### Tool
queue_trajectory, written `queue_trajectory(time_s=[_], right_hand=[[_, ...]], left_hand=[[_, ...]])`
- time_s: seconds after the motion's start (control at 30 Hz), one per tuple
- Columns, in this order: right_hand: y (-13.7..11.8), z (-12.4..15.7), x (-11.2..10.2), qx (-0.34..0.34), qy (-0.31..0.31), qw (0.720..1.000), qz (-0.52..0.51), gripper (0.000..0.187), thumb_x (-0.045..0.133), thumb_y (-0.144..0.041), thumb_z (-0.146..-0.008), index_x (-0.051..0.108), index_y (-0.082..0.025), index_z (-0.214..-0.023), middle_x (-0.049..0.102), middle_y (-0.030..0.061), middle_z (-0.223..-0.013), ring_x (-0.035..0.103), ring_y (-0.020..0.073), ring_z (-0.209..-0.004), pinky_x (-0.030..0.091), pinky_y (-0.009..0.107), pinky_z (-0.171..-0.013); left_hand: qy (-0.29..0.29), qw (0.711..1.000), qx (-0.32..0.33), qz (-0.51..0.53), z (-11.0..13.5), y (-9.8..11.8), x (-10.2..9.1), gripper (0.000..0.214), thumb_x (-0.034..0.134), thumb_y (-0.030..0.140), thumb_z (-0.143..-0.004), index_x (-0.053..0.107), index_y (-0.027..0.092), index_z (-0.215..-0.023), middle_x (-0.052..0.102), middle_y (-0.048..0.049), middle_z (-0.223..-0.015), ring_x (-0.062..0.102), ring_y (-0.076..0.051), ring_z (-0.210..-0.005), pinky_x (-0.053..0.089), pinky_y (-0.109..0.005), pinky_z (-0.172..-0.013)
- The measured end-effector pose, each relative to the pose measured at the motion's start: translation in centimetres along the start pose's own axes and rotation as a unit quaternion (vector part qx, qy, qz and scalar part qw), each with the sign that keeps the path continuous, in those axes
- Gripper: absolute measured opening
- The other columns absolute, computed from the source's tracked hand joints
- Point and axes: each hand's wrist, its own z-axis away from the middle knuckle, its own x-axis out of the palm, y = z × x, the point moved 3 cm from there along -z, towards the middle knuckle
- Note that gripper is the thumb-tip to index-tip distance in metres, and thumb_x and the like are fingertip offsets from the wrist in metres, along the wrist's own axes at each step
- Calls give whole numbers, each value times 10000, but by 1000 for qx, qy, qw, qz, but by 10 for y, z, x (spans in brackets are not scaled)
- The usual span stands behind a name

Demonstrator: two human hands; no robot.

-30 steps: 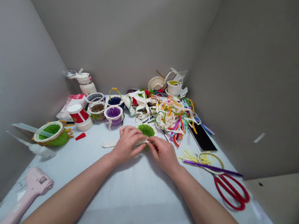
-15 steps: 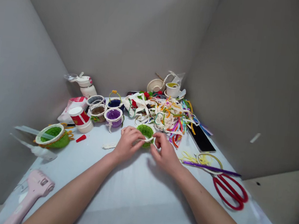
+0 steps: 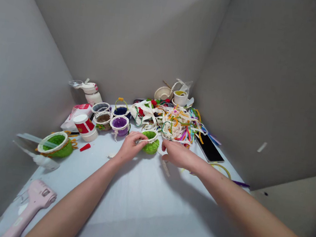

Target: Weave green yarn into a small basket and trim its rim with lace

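Observation:
A small green woven basket [image 3: 151, 147] with white trim round its rim stands tilted on the table, its outside turned partly toward me. My left hand [image 3: 134, 143] grips the rim at its left side between thumb and fingers. Just right of the basket, my right hand [image 3: 173, 153] is curled, and its fingertips are partly hidden. Below that hand a short white lace strip [image 3: 165, 168] shows, with a thin strand between it and the basket. I cannot make out whether the fingers hold the strip. A white scrap [image 3: 110, 156] lies by my left wrist.
Several small trimmed baskets, including a purple one [image 3: 119, 123], stand at the back left. Behind the hands is a tangle of lace and yarn [image 3: 174, 126]. A phone [image 3: 211, 148] lies to the right. A pink glue gun [image 3: 37, 196] and another green basket [image 3: 63, 149] are on the left.
My right hand has moved off the basket's rim a little to the right, its forearm now covering the scissors. The basket has tipped and shifted slightly left with my left hand. A lace strip has come into view.

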Motion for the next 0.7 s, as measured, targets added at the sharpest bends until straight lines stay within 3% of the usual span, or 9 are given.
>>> queue_trajectory(time_s=[0.1,0.2,0.33,0.43,0.7], right_hand=[[-8,2,-10,-31,2,999,-31,212,578,-109,-729,616,-193,-919,649,37,-795,567,170,-689,360,242,-591],[-9,5,-6,-73,47,987,-133,184,468,-132,-812,611,-192,-910,659,27,-810,585,162,-726,414,255,-657],[1,5,15,-84,149,941,-293,174,462,-184,-859,597,-204,-967,675,0,-769,609,148,-698,453,274,-702],[5,-1,30,-66,186,901,-387,121,487,-240,-877,578,-208,-950,687,1,-785,611,145,-663,460,274,-666],[-3,-15,27,-92,351,885,-291,125,540,-221,-866,642,-204,-795,585,42,-870,564,191,-879,442,317,-812]], left_hand=[[-3,1000,7,1,1,2,1,123,628,299,-829,698,198,-832,701,-59,-897,587,-221,-946,429,-356,-885],[-3,1000,11,2,1,5,1,115,618,287,-833,694,202,-816,702,-53,-878,589,-223,-945,427,-356,-885],[1,1000,2,7,0,6,1,113,629,296,-822,691,203,-801,702,-51,-866,592,-223,-929,432,-354,-877],[5,1000,-9,21,-2,4,1,120,635,303,-814,691,198,-801,701,-52,-880,597,-221,-934,433,-350,-885],[13,996,-64,62,-11,-10,-1,162,649,319,-798,702,172,-842,701,-53,-906,617,-203,-910,449,-320,-876]])
